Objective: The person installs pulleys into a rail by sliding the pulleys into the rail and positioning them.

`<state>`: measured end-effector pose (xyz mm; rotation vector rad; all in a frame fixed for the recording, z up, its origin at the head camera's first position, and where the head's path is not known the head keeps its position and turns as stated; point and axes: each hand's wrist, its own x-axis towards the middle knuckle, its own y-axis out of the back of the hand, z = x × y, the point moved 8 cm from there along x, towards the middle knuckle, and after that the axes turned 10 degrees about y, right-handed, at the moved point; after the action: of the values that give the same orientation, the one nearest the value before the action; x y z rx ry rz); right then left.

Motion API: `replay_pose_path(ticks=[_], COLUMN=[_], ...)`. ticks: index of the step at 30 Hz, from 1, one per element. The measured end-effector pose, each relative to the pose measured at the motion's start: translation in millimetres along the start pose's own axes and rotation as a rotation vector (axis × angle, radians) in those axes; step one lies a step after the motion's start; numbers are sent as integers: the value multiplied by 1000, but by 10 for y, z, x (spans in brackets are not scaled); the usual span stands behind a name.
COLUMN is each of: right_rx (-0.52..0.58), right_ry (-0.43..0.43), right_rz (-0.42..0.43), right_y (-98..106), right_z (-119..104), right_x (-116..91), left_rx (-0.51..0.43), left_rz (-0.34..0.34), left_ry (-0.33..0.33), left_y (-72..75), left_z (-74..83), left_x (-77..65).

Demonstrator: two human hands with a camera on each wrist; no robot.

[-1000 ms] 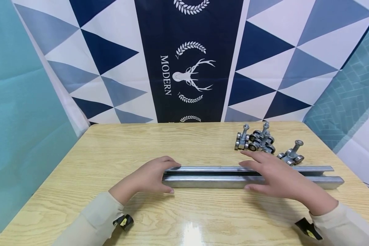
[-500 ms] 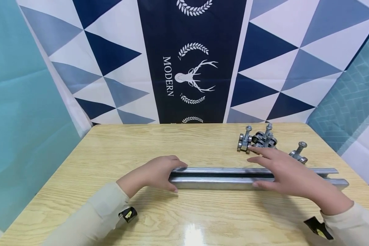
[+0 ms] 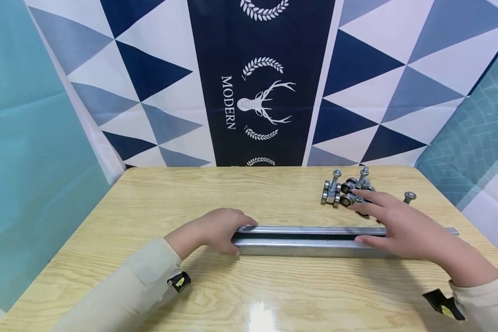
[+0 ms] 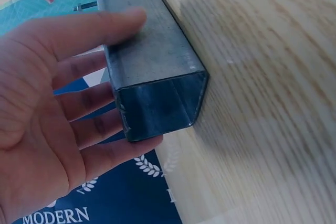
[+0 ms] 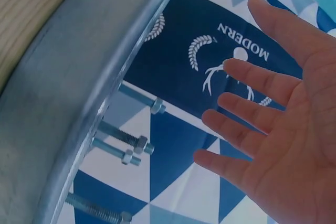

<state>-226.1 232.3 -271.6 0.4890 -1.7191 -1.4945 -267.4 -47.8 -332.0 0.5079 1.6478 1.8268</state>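
The left hand [image 3: 219, 230] grips the left end of the rail [image 3: 299, 249], which lies across the desk [image 3: 224, 295]; held only there, it could swivel if bumped. The right hand [image 3: 408, 229], spread wide, hovers over it, hiding most of its right end and much of one roller [image 3: 409, 197] behind.

Table [image 3: 232, 193]: pale yellowish wood, grain running side to side, far corners rounded, a white patch of glare [image 3: 262, 317] on the near side. On it I see a long grey metal channel [image 3: 299, 248] lying crosswise, slot upward, right end partly masked. Beyond, far right: one four-wheeled roller [image 3: 331, 193], bolt pointing up; just beside it a tight cluster of rollers [image 3: 349, 185], bolts up, count unclear; farther right, another bolt head [image 3: 410, 196], base mostly hidden.
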Motion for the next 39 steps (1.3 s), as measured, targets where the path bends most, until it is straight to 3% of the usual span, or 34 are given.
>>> replay_pose_path(ticks=[20,32,39], right_rx=[-27,-69,-107], right_ry=[-52,-117,-97], right_rz=[-4,-19,-19], right_y=[59,52,30], right_z=[361,661,790], right_x=[-88,-166,-188], left_rx=[109,105,105], left_rz=[-29,-39,-41], left_ry=[14,26,26], left_y=[6,14,16], left_z=[73,79,76], left_x=[50,33,32])
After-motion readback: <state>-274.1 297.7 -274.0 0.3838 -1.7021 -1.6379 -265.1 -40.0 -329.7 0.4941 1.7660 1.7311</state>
